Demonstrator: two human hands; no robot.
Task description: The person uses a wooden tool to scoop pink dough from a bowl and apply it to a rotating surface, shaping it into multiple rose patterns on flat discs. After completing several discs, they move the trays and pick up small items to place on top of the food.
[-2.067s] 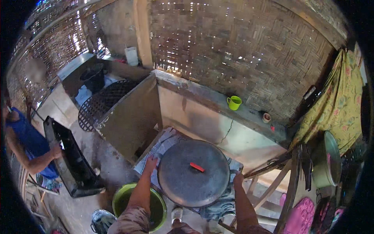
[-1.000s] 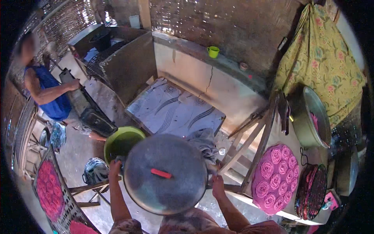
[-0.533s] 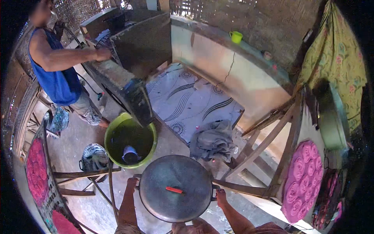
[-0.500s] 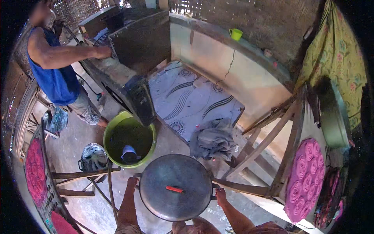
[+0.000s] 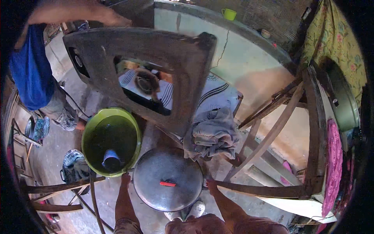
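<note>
My left hand [image 5: 126, 179] is closed on the left side handle of a large, wide metal pot [image 5: 146, 195]. The handle on the other side is in the grip of my right hand [image 5: 211, 185]. A dull grey lid [image 5: 171, 167] with a red grip [image 5: 167, 183] covers the pot. What is inside stays hidden. I hold the pot level in front of my legs, above the floor. Near my left hand stands a green tub [image 5: 87, 156] of dark water, with a bluish-white cup [image 5: 111, 158] in it. Grey crumpled cloth [image 5: 216, 134] lies just beyond the pot.
At the far left, a co-worker in a blue top [image 5: 33, 70] stands beside a big dark wooden cabinet [image 5: 156, 41] with rectangular openings. Wooden frames flank me, including a slanting beam [image 5: 269, 136] at right. A green mug [image 5: 229, 14] sits on the wall ledge.
The dark cabinet has swung to the right and turned, showing its openings. The co-worker's arm is higher in view. My hands still hold the pot, which sits slightly left in the picture.
</note>
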